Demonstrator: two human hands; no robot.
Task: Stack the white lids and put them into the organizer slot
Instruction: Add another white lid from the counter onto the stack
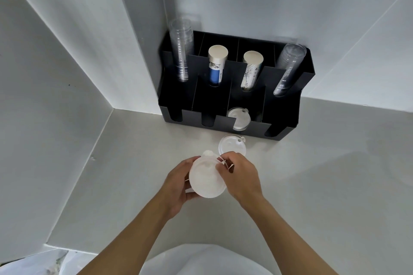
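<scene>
Above the counter, both my hands hold a stack of white lids (206, 179). My left hand (176, 182) cups the stack from the left and below. My right hand (242, 176) pinches its upper right rim. One more white lid (231, 144) lies flat on the counter just beyond my right hand. Behind it stands the black organizer (286, 107), and a white lid (238, 118) rests in its third front slot from the left.
The organizer's back slots hold two stacks of clear cups (181, 49) (289, 67) and two sleeves of paper cups (216, 65) (251, 69). White walls close in at the left and behind. The grey counter (324, 185) stretches to the right.
</scene>
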